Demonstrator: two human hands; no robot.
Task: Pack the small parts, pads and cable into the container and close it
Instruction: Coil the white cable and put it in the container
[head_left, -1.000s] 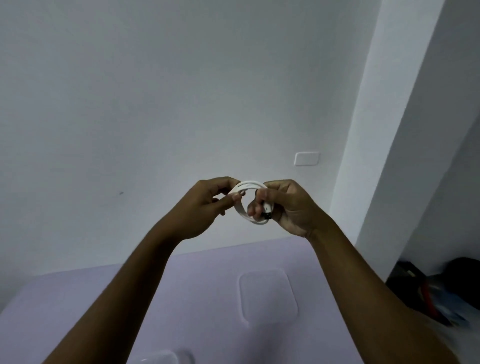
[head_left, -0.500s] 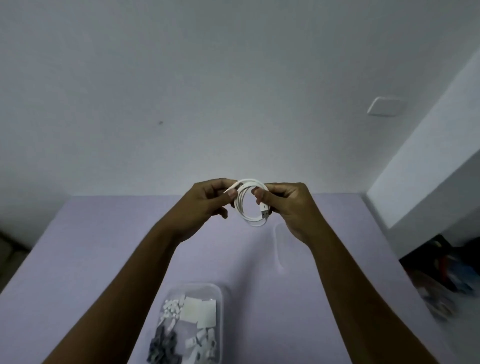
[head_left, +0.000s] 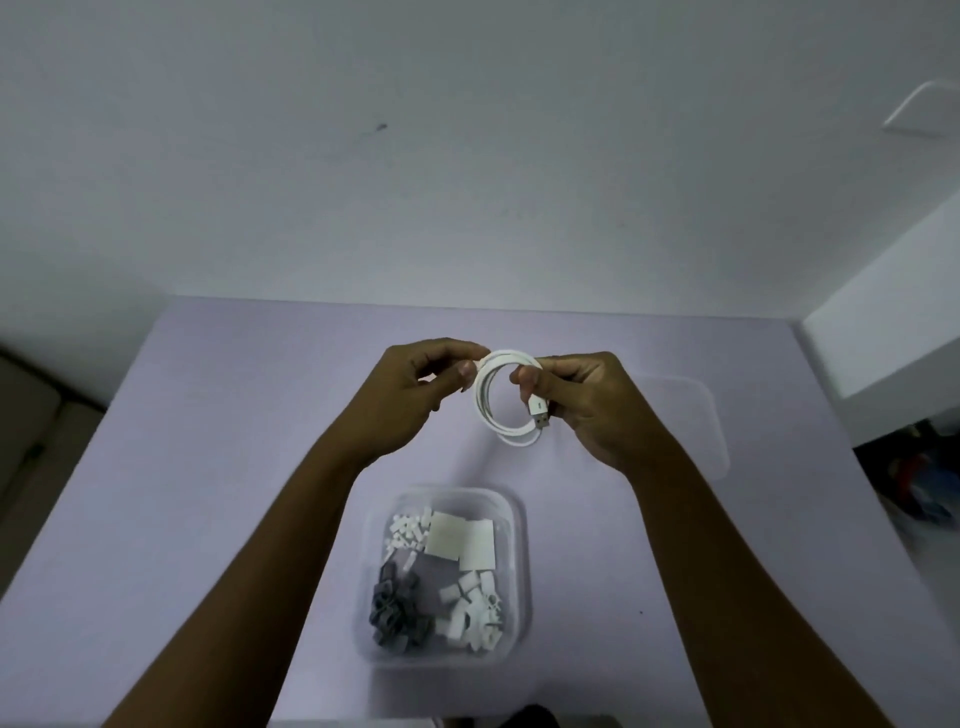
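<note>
Head view, coiled cable (head_left: 506, 410) apparently upright, plug (head_left: 539, 417) down-right

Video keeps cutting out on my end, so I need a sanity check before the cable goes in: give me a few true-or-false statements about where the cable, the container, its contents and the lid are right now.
1. The coiled white cable is held above the table by both the left hand and the right hand. True.
2. The container is already closed. False: it stands open, and the clear lid lies on the table beyond the right hand.
3. White pads and small grey parts are inside the container. True.
4. The cable is stretched out straight. False: it is wound into a loop, with its plug at the right hand's fingers.
5. The container is empty. False: it holds small white and grey parts and pads.
</note>
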